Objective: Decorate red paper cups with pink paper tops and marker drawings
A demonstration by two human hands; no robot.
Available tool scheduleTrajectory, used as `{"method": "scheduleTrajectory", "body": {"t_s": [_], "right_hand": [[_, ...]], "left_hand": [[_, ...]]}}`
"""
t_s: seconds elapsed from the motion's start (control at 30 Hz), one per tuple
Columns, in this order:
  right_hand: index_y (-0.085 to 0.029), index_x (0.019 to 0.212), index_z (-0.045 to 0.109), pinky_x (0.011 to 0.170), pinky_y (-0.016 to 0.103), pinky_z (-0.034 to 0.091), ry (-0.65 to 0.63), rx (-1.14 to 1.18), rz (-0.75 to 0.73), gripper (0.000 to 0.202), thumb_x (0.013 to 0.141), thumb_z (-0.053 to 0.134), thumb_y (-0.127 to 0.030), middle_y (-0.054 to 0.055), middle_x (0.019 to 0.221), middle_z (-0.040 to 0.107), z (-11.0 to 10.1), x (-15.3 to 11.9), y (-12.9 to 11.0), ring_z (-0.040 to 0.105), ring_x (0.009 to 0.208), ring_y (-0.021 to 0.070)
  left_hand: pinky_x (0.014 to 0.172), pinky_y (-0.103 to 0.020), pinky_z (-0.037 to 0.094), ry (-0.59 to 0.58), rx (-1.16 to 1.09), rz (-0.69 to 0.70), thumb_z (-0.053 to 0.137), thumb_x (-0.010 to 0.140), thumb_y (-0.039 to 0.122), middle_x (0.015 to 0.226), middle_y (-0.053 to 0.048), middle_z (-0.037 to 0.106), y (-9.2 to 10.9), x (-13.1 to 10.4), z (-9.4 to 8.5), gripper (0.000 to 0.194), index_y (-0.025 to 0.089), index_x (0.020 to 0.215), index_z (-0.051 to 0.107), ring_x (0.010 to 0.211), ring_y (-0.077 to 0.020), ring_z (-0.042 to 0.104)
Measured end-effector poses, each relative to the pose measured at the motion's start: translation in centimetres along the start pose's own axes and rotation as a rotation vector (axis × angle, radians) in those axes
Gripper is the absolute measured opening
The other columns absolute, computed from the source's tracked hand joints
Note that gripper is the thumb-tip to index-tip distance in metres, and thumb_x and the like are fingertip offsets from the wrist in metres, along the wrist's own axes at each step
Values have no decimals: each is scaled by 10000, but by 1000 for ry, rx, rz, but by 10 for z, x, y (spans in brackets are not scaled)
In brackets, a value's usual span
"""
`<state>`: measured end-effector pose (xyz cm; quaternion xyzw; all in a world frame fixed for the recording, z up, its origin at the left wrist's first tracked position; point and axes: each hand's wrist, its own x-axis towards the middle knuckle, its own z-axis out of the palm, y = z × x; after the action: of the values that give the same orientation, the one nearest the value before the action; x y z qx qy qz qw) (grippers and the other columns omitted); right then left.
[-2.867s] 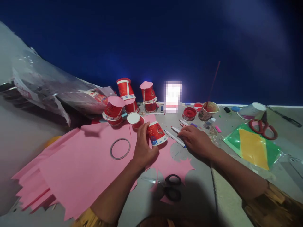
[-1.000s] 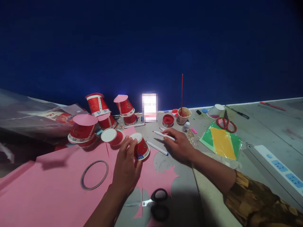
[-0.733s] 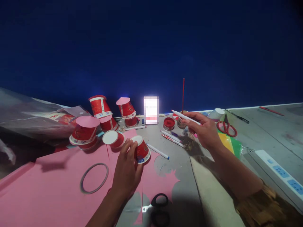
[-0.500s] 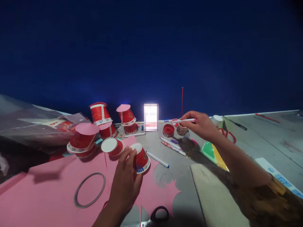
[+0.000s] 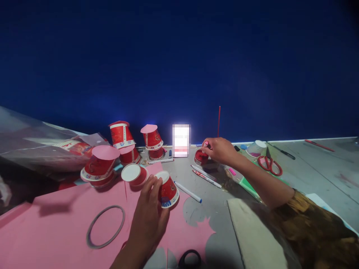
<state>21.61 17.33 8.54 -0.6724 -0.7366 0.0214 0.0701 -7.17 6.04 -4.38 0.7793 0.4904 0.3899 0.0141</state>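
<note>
My left hand [image 5: 150, 207] is closed around a red paper cup [image 5: 168, 191], which stands upside down on pink paper with its white base up. Beside it, another red cup [image 5: 134, 175] also has its white base showing. My right hand [image 5: 220, 149] is closed at the round jar of red paint [image 5: 200, 157]. A pen's pink end [image 5: 206, 144] shows at its fingertips; the rest of the pen is mostly hidden, so I cannot tell whether it touches the paint. A blue-tipped white marker [image 5: 188, 192] lies right of the held cup.
Stacked red cups with pink paper tops [image 5: 151, 136] stand at the back left. A grey ring [image 5: 105, 226] lies on the pink paper [image 5: 64, 228]. Red-handled scissors [image 5: 269, 165] and a white cup [image 5: 256, 148] are at the right. A bright blurred screen [image 5: 181, 140] stands behind.
My right hand has moved left and down to the paint jar, and the pen has turned from level to steep. My left hand still holds the cup in place.
</note>
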Motion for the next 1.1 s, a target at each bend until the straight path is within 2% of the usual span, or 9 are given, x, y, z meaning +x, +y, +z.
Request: {"method": "scheduleTrajectory", "body": {"t_s": [0.3,0.47,0.53,0.63,0.8,1.0,1.1], "right_hand": [[-213,1077,798,675,307,392,-26,-62,15,254,1009,631,-391,129,1023,839,15,5,-1,759,912,270],[-234,979,795,665,293,375,6,-34,33,263,1014,625,-432,77,960,841,10,6,3,754,886,234],[-240,995,789,666,293,374,33,-29,52,283,1036,589,-436,68,949,839,8,5,5,752,877,229],[-246,1060,785,667,297,370,59,-36,69,284,1046,572,-434,75,972,840,9,4,7,753,885,240],[-229,1039,794,669,295,379,52,-55,54,289,1026,612,-452,109,977,838,19,4,3,750,864,250],[-212,1101,770,689,310,388,123,-29,82,333,1061,533,-442,122,958,830,18,5,8,752,868,268],[-216,1065,776,688,310,382,125,5,77,303,1042,570,-436,122,932,827,22,5,9,748,852,271]], "left_hand": [[1126,-614,574,10,20,17,600,953,141,1531,-206,477,0,0,0,737,221,1624,308,1471,-405,509],[1116,-609,584,14,22,25,608,955,150,1520,-204,487,0,0,0,734,225,1622,312,1465,-406,516],[1114,-613,584,10,23,22,602,953,147,1522,-205,482,1,0,-1,733,226,1621,310,1466,-409,515],[1115,-611,584,7,19,22,604,954,151,1521,-204,477,1,1,-2,731,226,1618,309,1468,-410,512],[1091,-607,602,13,19,16,616,951,162,1519,-198,479,0,2,0,739,240,1619,309,1449,-411,532],[1129,-617,570,5,12,16,612,941,136,1531,-200,476,0,0,-1,755,233,1624,305,1475,-410,509],[1129,-620,569,3,8,10,616,935,137,1539,-198,475,0,1,-1,758,235,1623,313,1477,-412,508]]}}
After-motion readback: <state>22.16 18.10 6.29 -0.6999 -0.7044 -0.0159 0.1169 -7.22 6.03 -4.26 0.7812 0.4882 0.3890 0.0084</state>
